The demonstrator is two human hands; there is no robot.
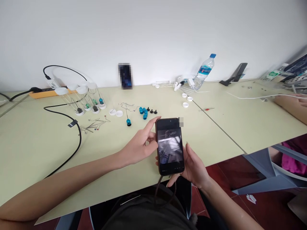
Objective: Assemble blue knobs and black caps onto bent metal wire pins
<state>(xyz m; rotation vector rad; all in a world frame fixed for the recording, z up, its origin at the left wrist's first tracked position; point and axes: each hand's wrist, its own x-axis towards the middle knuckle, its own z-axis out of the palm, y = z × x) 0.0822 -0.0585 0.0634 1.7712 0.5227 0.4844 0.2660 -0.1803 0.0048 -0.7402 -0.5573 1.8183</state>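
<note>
Currently left hand [140, 147], right hand [195, 167]: fingers [151, 124] gripping phone [170, 148]; tubes [82, 89] hold blue, green, black pieces [101, 101].

— Wearing what around the middle?
— A dark top [144, 215], charcoal to near-black, rounded over the front.
— Marked anywhere?
— Crossed by one thin, pale, slanting line [130, 200], too small to identify.
— And along the arms?
— Bare from left forearm [72, 179] to left hand [140, 143], likewise from right forearm [229, 203] to right hand [195, 167].
— Built how?
— Slim at the wrists, slender in the fingers, with a narrow thumbnail [187, 146] on the right.
</note>
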